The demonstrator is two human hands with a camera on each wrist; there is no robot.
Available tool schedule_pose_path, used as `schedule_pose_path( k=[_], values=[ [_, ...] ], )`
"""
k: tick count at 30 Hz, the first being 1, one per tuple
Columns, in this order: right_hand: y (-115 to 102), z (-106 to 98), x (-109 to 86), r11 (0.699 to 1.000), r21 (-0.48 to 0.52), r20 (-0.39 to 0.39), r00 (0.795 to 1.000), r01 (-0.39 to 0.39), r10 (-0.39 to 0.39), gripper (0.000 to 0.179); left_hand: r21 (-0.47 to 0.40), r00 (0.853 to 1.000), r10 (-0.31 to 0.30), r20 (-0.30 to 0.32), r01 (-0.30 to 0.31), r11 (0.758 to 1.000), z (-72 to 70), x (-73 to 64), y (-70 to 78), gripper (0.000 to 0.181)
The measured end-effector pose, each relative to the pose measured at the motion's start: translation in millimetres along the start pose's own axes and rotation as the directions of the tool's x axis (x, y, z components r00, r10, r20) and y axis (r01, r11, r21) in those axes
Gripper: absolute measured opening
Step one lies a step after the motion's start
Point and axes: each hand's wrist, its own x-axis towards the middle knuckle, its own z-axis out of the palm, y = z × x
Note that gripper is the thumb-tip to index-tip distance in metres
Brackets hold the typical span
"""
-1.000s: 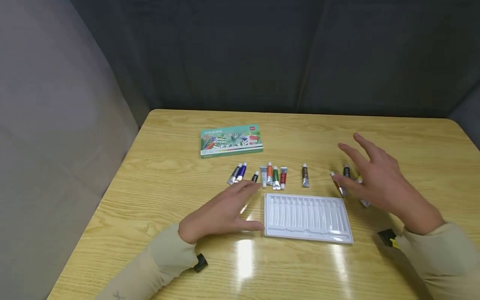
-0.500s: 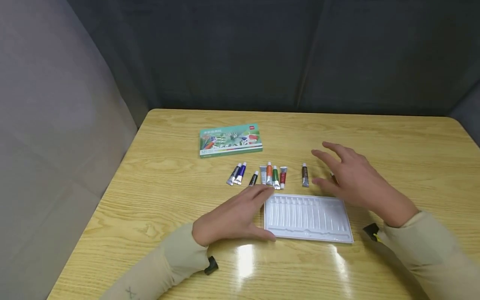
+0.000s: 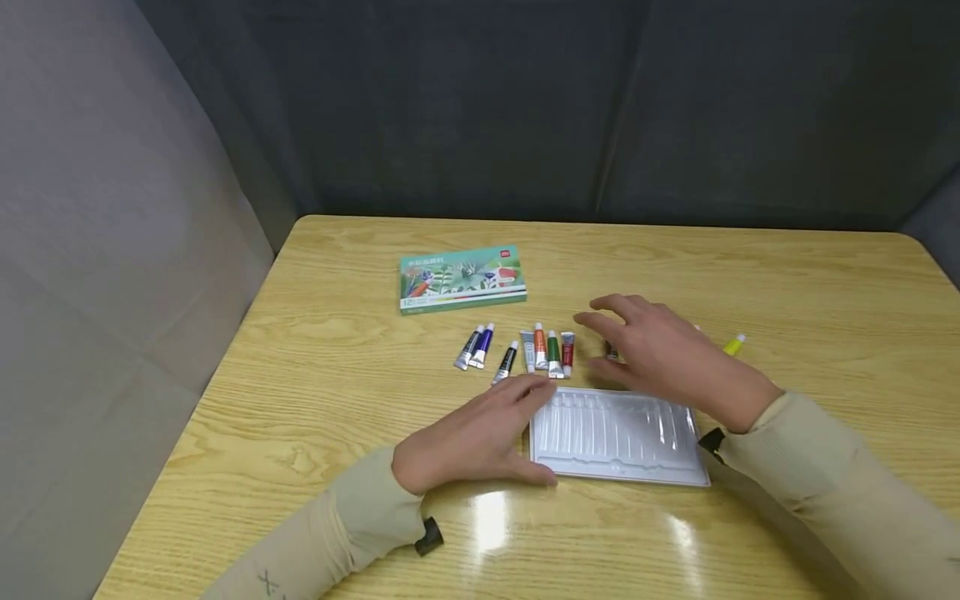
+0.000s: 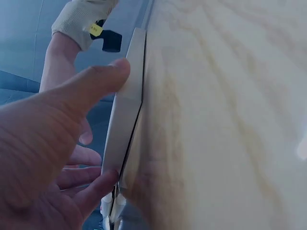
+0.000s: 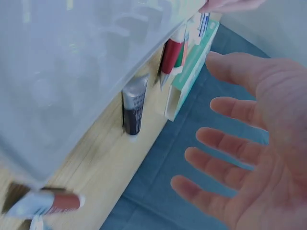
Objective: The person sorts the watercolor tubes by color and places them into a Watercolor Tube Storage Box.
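A white plastic tray (image 3: 622, 450) with narrow slots lies on the table. My left hand (image 3: 480, 433) holds its left end, thumb at the front edge and fingertips at the back edge; the left wrist view shows the thumb (image 4: 103, 79) against the tray's side. Above the tray's far right part hovers my right hand (image 3: 660, 354), fingers spread, holding nothing. It mostly covers a dark brown paint tube (image 3: 612, 350), plainer in the right wrist view (image 5: 135, 105). Left of it lie red (image 3: 567, 357), green (image 3: 554, 354), orange (image 3: 540, 346) and silver (image 3: 528, 352) paint tubes.
Further left are black (image 3: 506, 362), violet (image 3: 482, 346) and dark blue (image 3: 468, 347) paint tubes. A green paint box (image 3: 463, 282) lies behind them. A yellow tube (image 3: 735, 344) shows past my right wrist, and a reddish-brown tube (image 5: 64, 202) in the right wrist view.
My right hand has moved left from the tubes at the right to above the brown tube. My left hand has slid right onto the tray's left end.
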Motion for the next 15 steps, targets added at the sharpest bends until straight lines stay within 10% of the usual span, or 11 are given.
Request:
schedule_pose_path(
  k=[15],
  values=[
    [-20,20,56.1,0.950,0.118,0.044,0.954,0.289,-0.296,0.019,-0.090,0.998,0.026,-0.055,-0.031,0.995,6.2,-0.1,-9.4,0.103]
  ],
)
